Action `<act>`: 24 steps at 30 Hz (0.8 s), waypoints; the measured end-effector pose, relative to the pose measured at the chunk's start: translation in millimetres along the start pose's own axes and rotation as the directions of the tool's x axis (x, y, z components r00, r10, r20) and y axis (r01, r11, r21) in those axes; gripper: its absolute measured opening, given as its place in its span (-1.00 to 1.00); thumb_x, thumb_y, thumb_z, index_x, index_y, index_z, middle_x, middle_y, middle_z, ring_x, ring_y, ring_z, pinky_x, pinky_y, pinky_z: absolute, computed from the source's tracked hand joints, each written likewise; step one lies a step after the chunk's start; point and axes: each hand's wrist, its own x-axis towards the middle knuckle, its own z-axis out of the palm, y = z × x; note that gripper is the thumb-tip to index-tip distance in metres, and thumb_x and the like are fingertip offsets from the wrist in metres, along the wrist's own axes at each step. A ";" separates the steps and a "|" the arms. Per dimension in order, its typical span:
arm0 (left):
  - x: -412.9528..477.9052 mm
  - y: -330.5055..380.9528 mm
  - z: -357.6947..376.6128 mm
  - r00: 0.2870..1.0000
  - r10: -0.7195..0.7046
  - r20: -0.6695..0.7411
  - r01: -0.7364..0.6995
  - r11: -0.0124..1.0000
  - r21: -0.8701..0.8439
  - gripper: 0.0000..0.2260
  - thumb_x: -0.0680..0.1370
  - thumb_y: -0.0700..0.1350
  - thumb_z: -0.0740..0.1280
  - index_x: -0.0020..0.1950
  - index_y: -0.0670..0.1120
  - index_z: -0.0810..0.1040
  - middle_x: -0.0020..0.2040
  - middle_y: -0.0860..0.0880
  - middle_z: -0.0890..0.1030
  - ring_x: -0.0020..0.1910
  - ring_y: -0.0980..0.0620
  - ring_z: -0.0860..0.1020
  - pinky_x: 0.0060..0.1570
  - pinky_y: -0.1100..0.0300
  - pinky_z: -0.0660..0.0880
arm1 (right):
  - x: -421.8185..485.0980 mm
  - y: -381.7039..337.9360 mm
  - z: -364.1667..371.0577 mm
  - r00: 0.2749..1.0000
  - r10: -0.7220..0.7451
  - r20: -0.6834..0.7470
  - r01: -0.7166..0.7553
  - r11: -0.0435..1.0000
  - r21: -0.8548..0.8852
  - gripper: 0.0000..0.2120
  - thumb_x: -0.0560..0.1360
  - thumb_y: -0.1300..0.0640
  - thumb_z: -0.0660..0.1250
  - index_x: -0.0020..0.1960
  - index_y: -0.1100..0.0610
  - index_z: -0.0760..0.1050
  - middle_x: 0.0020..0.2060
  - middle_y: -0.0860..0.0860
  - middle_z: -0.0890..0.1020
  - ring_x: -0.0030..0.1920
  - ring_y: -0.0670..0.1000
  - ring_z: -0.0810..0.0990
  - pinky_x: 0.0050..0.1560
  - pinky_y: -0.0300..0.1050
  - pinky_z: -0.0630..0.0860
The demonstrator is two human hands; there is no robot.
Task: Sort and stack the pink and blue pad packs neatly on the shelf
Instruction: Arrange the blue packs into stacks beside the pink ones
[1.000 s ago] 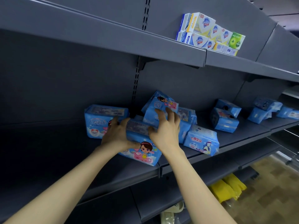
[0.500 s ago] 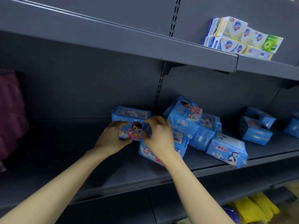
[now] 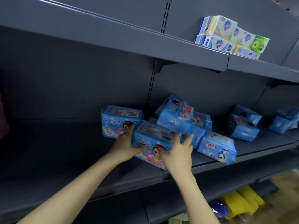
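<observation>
Blue pad pack (image 3: 152,139) | I see it tilted at shelf (image 3: 64,156) front | left hand (image 3: 124,147) curled round left end | right hand (image 3: 178,154) grips right end, thumb on front, fingers spread on top

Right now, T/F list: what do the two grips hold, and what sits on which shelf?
1. The left grip and the right grip both hold the front pack. True.
2. The soap boxes share a shelf with the blue packs. False: they sit on the upper shelf, one level above.
3. An upright pack stands just behind the left grip. True.
4. The yellow items lie on the top shelf. False: they are below the shelf that holds the packs, at lower right.
</observation>
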 end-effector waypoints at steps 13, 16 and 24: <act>-19.0 3.1 -3.1 0.974 0.034 -0.226 -0.026 0.999 0.038 -0.24 0.35 -0.13 0.52 0.46 0.01 0.21 0.19 0.04 0.30 0.12 0.13 0.37 0.04 0.30 0.30 | -8.5 -6.8 7.4 0.999 -0.028 0.037 0.014 0.948 0.317 -0.42 0.39 0.12 0.43 0.37 0.02 0.33 0.29 0.05 0.24 0.26 0.10 0.38 0.13 -0.14 0.37; -26.4 2.7 -11.2 0.971 0.006 -0.239 0.006 0.999 0.047 -0.22 0.36 -0.12 0.51 0.48 0.01 0.19 0.28 -0.01 0.32 0.07 0.18 0.33 0.02 0.33 0.30 | -12.1 -14.8 8.0 0.997 -0.040 0.061 0.018 0.945 0.327 -0.40 0.38 0.11 0.44 0.37 0.02 0.33 0.29 0.05 0.25 0.26 0.09 0.38 0.17 -0.13 0.37; -44.2 -6.4 -37.6 0.961 -0.039 -0.273 0.066 0.994 0.088 -0.26 0.33 -0.08 0.54 0.43 0.00 0.27 0.30 -0.06 0.37 0.25 0.00 0.40 0.07 0.27 0.31 | -21.1 -39.0 10.7 0.989 -0.090 0.116 0.048 0.943 0.329 -0.39 0.37 0.09 0.45 0.38 0.04 0.34 0.27 0.05 0.26 0.23 0.10 0.40 0.14 -0.13 0.39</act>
